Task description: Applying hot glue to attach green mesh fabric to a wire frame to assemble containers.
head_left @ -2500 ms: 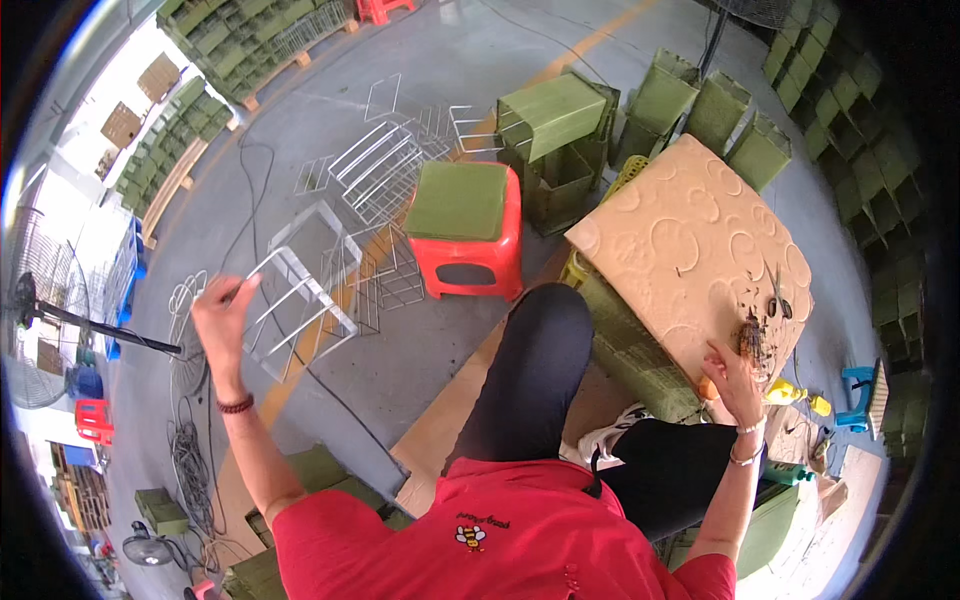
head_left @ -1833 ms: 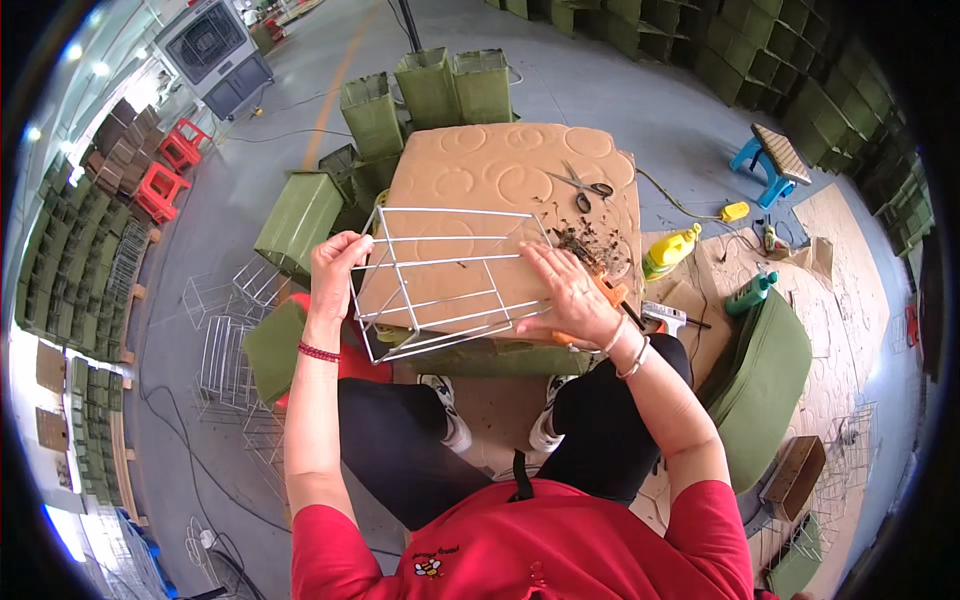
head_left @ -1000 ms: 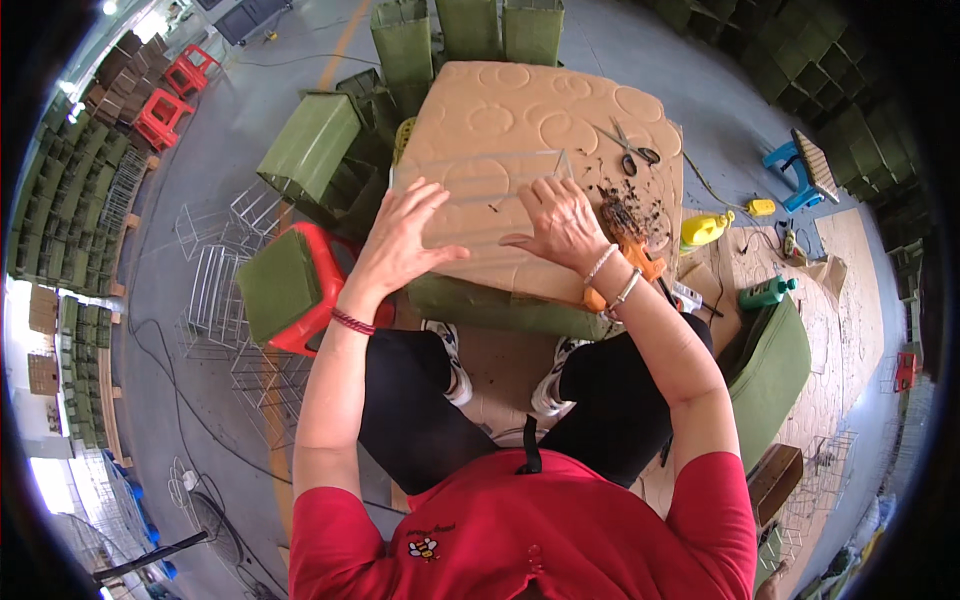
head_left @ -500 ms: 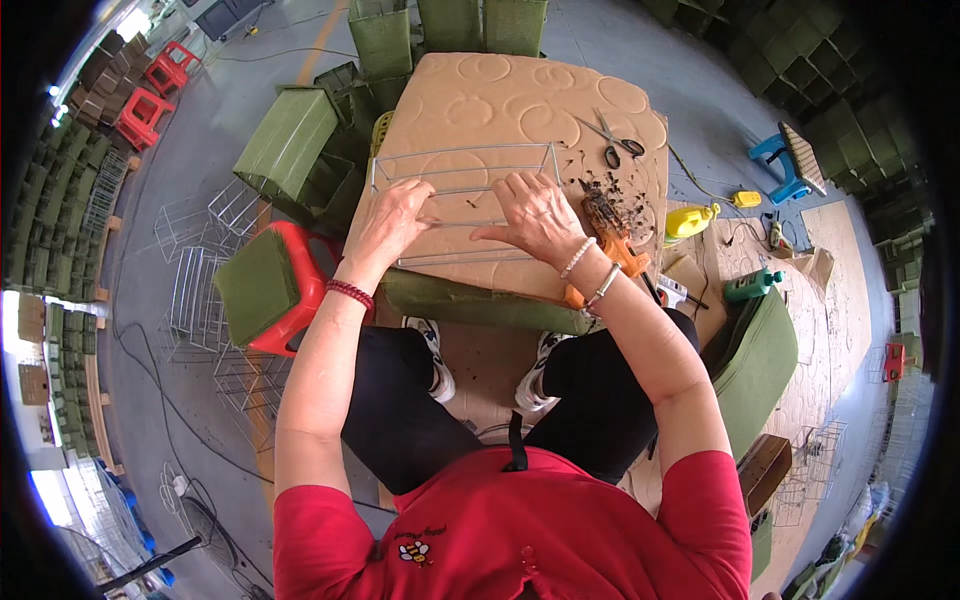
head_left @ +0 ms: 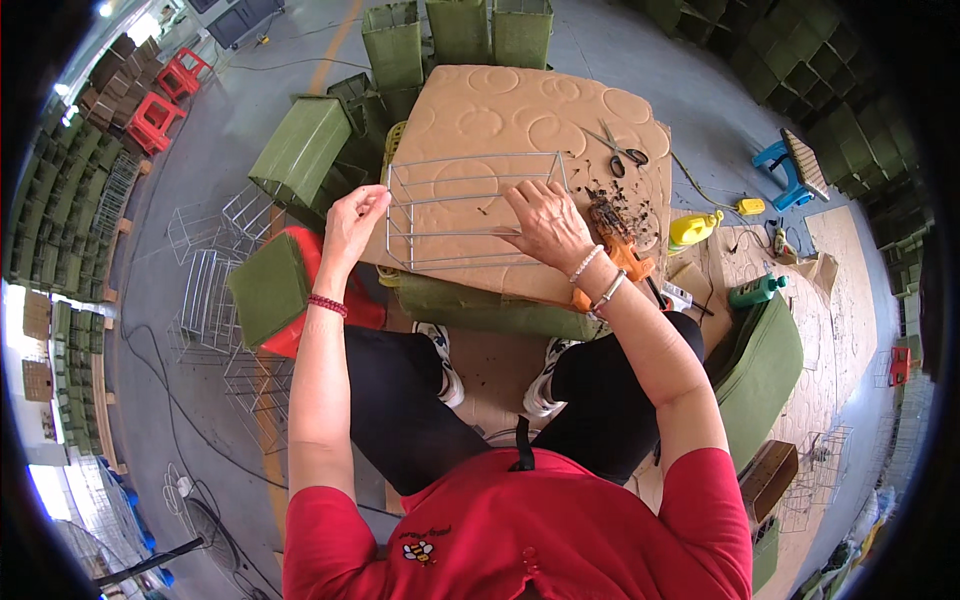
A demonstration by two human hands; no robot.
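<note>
A box-shaped grey metal wire frame (head_left: pixel 450 206) lies lengthwise across the padded, cardboard-brown tabletop (head_left: pixel 480 110). At its left end is my left hand (head_left: pixel 352 228), thumb and fingertips pinched together at the end wire. My right hand (head_left: pixel 548 224) is wrapped over the frame's right part, fingers curled on the upper wires and thumb pointing left. Just right of that hand rests an orange-handled glue gun (head_left: pixel 622 255) with a dark, dirty front. Black-handled scissors (head_left: pixel 620 158) lie open farther back, beside scattered dark scraps (head_left: pixel 625 210).
Green fabric boxes (head_left: pixel 305 140) stand left and behind the table. A red stool (head_left: pixel 300 250) bears folded green fabric (head_left: pixel 268 292), with wire frames (head_left: pixel 205 290) beside it. On the right are a yellow bottle (head_left: pixel 692 230), a green bottle (head_left: pixel 757 290) and a blue stool (head_left: pixel 785 175).
My left hand has slid left from the frame's wires to its left end, its fingers now pinched. The right hand stays on the frame. The whole view has shifted slightly.
</note>
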